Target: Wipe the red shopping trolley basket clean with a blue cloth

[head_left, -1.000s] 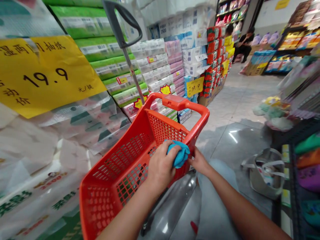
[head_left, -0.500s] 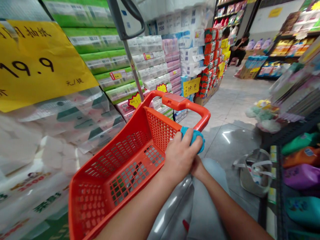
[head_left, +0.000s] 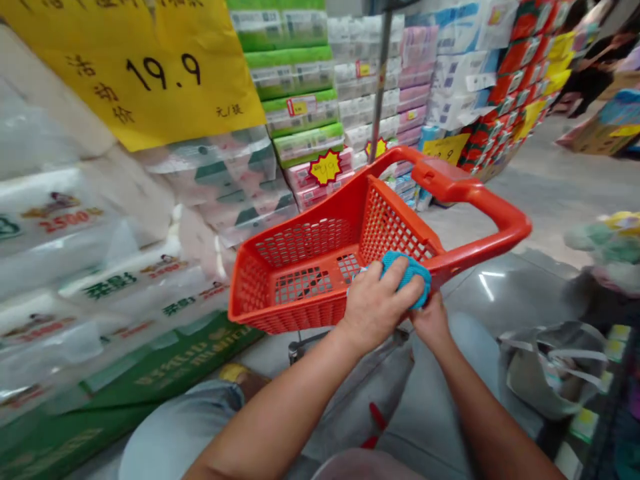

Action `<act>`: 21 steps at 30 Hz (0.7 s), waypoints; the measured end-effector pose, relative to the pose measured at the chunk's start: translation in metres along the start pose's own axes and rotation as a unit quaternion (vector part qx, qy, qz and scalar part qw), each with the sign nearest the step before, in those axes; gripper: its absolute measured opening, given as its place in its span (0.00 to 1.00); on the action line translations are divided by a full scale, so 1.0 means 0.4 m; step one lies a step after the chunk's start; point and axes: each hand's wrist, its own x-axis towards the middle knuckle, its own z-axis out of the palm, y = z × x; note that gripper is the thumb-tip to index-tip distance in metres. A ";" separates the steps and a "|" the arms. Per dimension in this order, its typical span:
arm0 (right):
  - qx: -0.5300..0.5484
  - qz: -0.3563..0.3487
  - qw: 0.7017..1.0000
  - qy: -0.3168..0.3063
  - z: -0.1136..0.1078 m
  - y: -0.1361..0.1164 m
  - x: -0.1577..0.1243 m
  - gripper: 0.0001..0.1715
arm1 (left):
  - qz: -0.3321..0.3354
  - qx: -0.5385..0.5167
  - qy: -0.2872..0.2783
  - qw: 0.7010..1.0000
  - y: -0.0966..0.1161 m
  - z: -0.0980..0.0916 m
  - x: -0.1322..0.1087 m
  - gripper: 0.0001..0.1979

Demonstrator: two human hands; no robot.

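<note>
My left hand (head_left: 377, 303) presses a folded blue cloth (head_left: 411, 275) onto the near rim of a red plastic shopping cart (head_left: 295, 313), by the corner where the handle (head_left: 493, 243) begins. Its fingers curl over the cloth. Just below that corner is my right hand (head_left: 431, 323), close under the handle. The cart and the cloth hide its fingers, so its grip does not show. Nothing lies in the part of the basket that I can see, and its slotted floor shows through.
Wrapped tissue packs (head_left: 295, 73) are stacked along the left and behind the cart, with a yellow price sign (head_left: 165, 80). A grey metal pole (head_left: 383, 87) rises behind the basket. On the floor at right stands a pale bag (head_left: 540, 383). A seated person (head_left: 595, 67) is far right.
My view has turned left and the cart now appears farther right and more side-on. Both hands stay at the same handle corner, with the cloth still under my left hand.
</note>
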 end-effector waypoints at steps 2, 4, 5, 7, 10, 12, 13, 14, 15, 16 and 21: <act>0.013 0.030 0.999 0.027 -0.004 -0.001 0.004 0.46 | -0.020 0.039 0.064 0.997 -0.064 -0.001 -0.090 0.11; 0.025 0.048 0.998 0.044 -0.001 -0.006 0.005 0.49 | -0.073 0.034 0.113 0.990 -0.133 -0.004 -0.185 0.11; 0.029 0.051 0.997 0.049 0.004 -0.009 0.004 0.51 | -0.098 0.036 0.126 0.987 -0.165 -0.005 -0.226 0.13; 0.036 0.057 0.996 0.059 0.017 -0.014 -0.004 0.54 | -0.154 0.032 0.158 0.975 -0.209 0.004 -0.276 0.16; 0.054 0.062 0.994 0.071 0.042 -0.023 -0.021 0.57 | -0.232 0.004 0.213 0.949 -0.217 0.052 -0.278 0.20; 0.047 0.052 0.993 0.090 0.054 -0.032 -0.032 0.57 | -0.246 -0.029 0.233 0.940 -0.203 0.096 -0.253 0.23; 0.036 0.048 0.993 0.100 0.059 -0.038 -0.037 0.56 | -0.243 -0.046 0.236 0.940 -0.201 0.117 -0.241 0.22; 0.022 0.047 0.992 0.111 0.062 -0.045 -0.042 0.54 | -0.245 -0.060 0.243 0.937 -0.208 0.135 -0.233 0.22; 0.011 0.048 0.992 0.120 0.065 -0.052 -0.046 0.53 | -0.257 -0.070 0.256 0.929 -0.225 0.150 -0.229 0.21; 0.000 0.051 0.991 0.124 0.068 -0.060 -0.049 0.52 | -0.283 -0.075 0.278 0.915 -0.253 0.160 -0.229 0.21; -0.059 0.036 0.992 0.110 0.073 -0.087 -0.068 0.44 | -0.462 -0.088 0.411 0.781 -0.434 0.190 -0.240 0.24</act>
